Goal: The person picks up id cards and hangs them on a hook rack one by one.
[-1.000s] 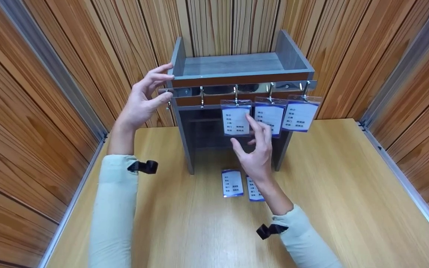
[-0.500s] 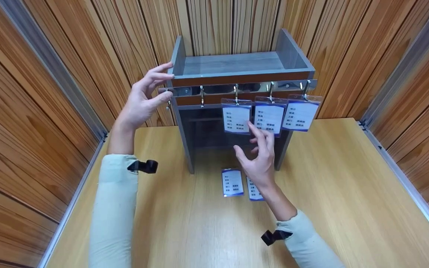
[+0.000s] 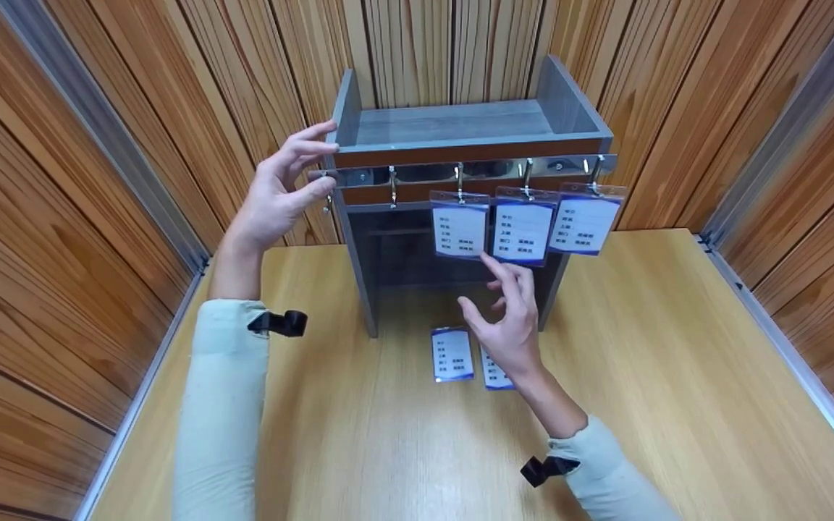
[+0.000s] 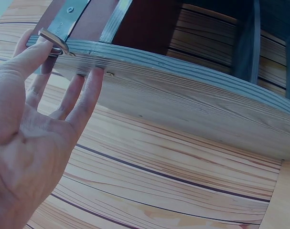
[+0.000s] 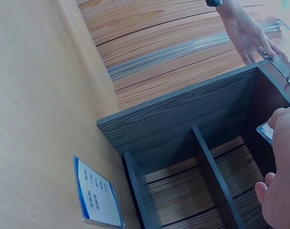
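Observation:
My left hand [image 3: 279, 184] holds the grey wooden shelf [image 3: 453, 126] at its front left corner. In the left wrist view the thumb lies by the end hook [image 4: 54, 40] of the metal hook rail [image 4: 70, 14], and fingertips touch the side panel. Three clear-sleeved ID badges hang from the rail: a left one [image 3: 460, 228], a middle one [image 3: 523, 230] and a right one [image 3: 586, 223]. Just below the left and middle badges is my right hand [image 3: 507, 318], holding nothing, its index fingertip by the left badge's lower corner; contact is unclear.
Two more badges lie on the wooden table [image 3: 388, 449]: one fully visible [image 3: 452, 354], one [image 3: 495, 367] partly covered by my right hand and wrist. Two hooks at the rail's left bear no badge, including a bare hook [image 3: 392, 188]. Wood-panelled walls [image 3: 55, 217] surround the table.
My right hand has moved down and slightly right, away from the front of the badges. The left badge's lower edge has swung slightly upward. My left hand has stayed put.

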